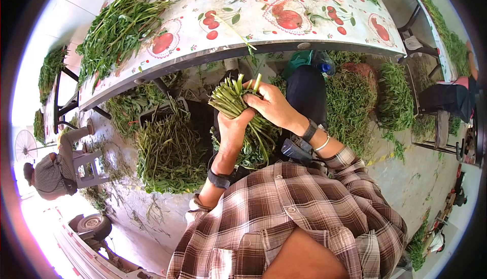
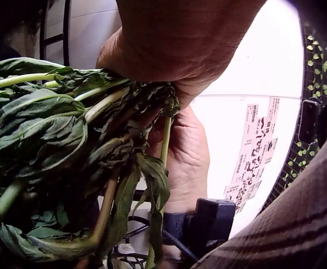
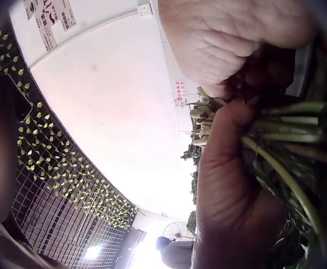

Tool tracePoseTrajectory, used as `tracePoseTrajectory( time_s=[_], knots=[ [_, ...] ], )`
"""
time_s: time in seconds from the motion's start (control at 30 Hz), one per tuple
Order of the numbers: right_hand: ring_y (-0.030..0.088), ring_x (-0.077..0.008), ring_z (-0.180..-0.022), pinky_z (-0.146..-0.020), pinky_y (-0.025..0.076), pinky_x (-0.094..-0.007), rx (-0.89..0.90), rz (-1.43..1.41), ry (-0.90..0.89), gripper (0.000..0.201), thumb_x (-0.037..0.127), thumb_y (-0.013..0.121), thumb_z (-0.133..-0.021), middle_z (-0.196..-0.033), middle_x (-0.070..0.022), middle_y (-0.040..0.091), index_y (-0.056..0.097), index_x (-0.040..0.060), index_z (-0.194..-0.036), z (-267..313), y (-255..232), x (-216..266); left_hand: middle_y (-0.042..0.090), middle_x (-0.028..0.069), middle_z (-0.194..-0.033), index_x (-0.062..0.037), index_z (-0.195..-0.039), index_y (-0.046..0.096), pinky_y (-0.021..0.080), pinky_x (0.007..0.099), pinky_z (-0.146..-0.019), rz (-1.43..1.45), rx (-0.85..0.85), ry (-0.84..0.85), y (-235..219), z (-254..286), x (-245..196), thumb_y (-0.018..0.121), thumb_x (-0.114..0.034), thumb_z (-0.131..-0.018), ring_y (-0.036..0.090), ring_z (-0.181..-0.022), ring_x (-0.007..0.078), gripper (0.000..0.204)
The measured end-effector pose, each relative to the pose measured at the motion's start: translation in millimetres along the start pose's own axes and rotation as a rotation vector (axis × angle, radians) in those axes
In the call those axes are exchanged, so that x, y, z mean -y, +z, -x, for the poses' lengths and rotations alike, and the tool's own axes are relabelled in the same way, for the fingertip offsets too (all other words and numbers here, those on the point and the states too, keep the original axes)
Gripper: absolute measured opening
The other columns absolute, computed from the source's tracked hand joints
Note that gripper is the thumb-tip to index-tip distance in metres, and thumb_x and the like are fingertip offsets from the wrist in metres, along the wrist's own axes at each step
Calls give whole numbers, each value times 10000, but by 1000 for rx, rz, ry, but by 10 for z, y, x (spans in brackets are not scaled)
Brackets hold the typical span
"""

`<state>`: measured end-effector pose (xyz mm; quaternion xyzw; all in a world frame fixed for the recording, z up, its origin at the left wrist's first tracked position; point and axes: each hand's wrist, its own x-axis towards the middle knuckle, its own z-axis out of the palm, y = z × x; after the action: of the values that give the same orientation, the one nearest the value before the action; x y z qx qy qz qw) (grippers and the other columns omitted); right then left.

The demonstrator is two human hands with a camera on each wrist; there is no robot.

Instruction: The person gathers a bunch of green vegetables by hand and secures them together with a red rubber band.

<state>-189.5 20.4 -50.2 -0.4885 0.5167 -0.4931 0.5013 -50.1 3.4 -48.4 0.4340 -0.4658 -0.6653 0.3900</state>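
A thick bundle of leafy green stems [image 1: 229,98] is held over the person's lap, cut ends pointing up and left, leaves hanging below. My left hand [image 1: 234,131] grips it from below, with the thumb across the stems. From the right, my right hand [image 1: 276,107] curls its fingers round the upper side of the same bundle. In the left wrist view, dark, limp leaves [image 2: 37,129] hang beside the left hand [image 2: 180,39]. The right wrist view shows the right hand [image 3: 236,42] above the left, its fingertips in shadow against the stems.
A table with a fruit-print cloth [image 1: 233,25] stands in front, bearing a heap of greens [image 1: 119,28]. Below it, a dark crate [image 1: 187,107] and piled stems [image 1: 170,152] are at left, more greens [image 1: 350,101] at right. Another person [image 1: 53,175] sits far left.
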Motion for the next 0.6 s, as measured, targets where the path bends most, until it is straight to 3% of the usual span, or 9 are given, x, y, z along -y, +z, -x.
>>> tracePoseTrajectory(
  time_s=[0.6],
  knots=[
    [525, -71, -832, -749, 462, -251, -5, -21, -28, 197, 73, 558, -913, -909, -32, 610, 561, -24, -1084, -1, 15, -3, 625, -9, -926, 11, -972, 633, 449, 230, -752, -6, 8, 14, -8, 9, -1, 617, 11, -745, 568, -838, 80, 228]
  ],
)
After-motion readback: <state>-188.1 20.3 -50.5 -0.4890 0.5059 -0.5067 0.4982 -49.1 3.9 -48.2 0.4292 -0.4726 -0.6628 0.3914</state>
